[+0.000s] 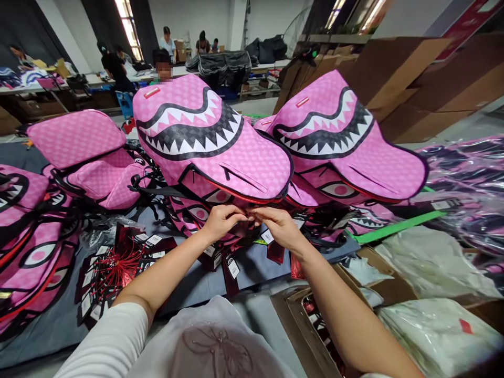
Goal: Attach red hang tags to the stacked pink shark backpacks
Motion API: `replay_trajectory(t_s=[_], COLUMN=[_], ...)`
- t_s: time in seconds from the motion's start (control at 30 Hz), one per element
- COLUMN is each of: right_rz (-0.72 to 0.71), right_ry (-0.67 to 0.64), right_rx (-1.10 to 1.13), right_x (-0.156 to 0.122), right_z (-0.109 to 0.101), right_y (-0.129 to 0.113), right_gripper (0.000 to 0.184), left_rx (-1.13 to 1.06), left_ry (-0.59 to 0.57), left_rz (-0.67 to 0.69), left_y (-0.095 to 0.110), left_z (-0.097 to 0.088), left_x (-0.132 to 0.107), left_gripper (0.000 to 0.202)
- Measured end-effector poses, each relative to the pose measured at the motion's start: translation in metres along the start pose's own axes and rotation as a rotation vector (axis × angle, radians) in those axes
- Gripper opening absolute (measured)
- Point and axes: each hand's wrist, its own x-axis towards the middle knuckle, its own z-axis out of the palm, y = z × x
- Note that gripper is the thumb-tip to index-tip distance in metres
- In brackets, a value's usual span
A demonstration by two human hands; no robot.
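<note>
My left hand (222, 221) and my right hand (277, 226) meet at the lower front edge of a pink checkered backpack (220, 121) with a printed shark mouth. Fingers of both hands are pinched together, and whatever is between them is too small to make out. Dark hang tags with white labels dangle just below, one hang tag (233, 269) between my forearms. A similar backpack (334, 126) stands to the right, its front flap also leaning toward me. Left of my left forearm lies a bundle of hang tags (114, 262) on red strings.
More pink backpacks (41, 254) sit at the left on the grey-covered table (252, 275). Plastic-wrapped backpacks (466, 178) are stacked at the right. Below them are an open cardboard box (287, 315) and clear plastic bags (444, 325). Large cartons (397, 84) and other people are farther back.
</note>
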Motion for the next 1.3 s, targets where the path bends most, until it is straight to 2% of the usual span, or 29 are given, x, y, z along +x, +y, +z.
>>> replay_trajectory(t_s=[0.17, 0.27, 0.33, 0.4, 0.5, 0.57, 0.7, 0.87, 1.07, 1.3], right_rz=[0.069, -0.022, -0.116, -0.166, -0.135, -0.100, -0.109, -0.161, -0.226, -0.305], right_ry=[0.000, 0.023, 0.045, 0.039, 0.022, 0.027, -0.024, -0.043, 0.012, 0.025], right_rx=[0.110, -0.024, -0.149, -0.171, -0.093, -0.060, -0.043, -0.144, -0.316, -0.465], right_x=[-0.001, -0.005, -0.008, -0.010, -0.011, -0.011, -0.011, -0.008, -0.010, -0.011], right_z=[-0.001, -0.002, -0.004, -0.009, -0.018, -0.025, -0.033, -0.035, -0.027, -0.024], right_y=[0.002, 0.000, -0.001, -0.001, 0.002, 0.005, 0.007, 0.003, -0.002, -0.002], right_gripper=[0.026, 0.025, 0.024, 0.022, 0.024, 0.026, 0.026, 0.021, 0.016, 0.012], left_rx=[0.368, 0.481, 0.382, 0.195, -0.053, -0.101, 0.000, -0.310, 0.044, 0.174], left_ry=[0.036, -0.017, -0.062, -0.075, -0.101, -0.102, -0.011, -0.112, -0.151, -0.154], left_rz=[0.004, -0.027, -0.063, -0.115, -0.176, -0.172, -0.129, -0.314, -0.047, -0.006], left_y=[0.006, 0.013, 0.017, 0.020, 0.023, 0.023, 0.026, 0.029, 0.019, 0.012], left_z=[-0.002, -0.004, -0.003, -0.001, 0.004, 0.008, 0.015, 0.020, 0.014, 0.016], left_x=[-0.005, -0.004, -0.004, -0.004, -0.006, -0.007, -0.006, 0.002, 0.004, 0.001], left_gripper=[0.024, 0.027, 0.024, 0.018, 0.014, 0.016, 0.013, 0.026, 0.019, 0.023])
